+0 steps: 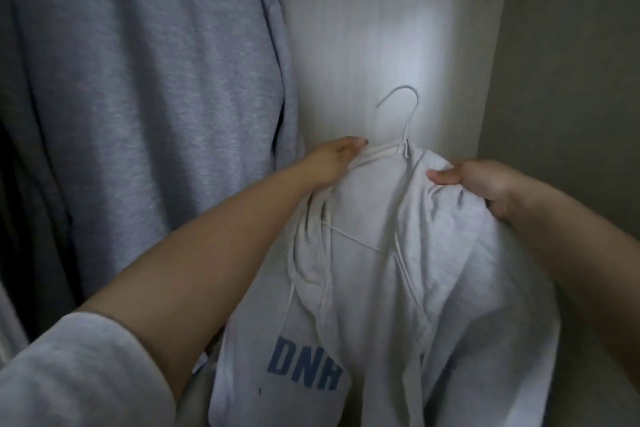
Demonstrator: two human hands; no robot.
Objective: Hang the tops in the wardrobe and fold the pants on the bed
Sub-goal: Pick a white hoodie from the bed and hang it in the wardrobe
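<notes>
- Pale grey hoodie [398, 288], blue "DNR" print at 7 o'clock, draped half over a white hanger [391, 149] at centre.
- Left hand [329, 163] fingers pinch the hanger's shoulder.
- Right hand [478, 184] fingers grip the hoodie's collar at 3 o'clock.

Bare forearms, both; pale grey fleecy sleeve [69, 367] pushed up well behind the left hand [329, 163] fingers.

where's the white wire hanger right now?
Head view, centre: the white wire hanger sits inside the neck of the light grey hoodie with blue lettering, hook up against the pale wardrobe wall, gripped by the left hand.
</notes>
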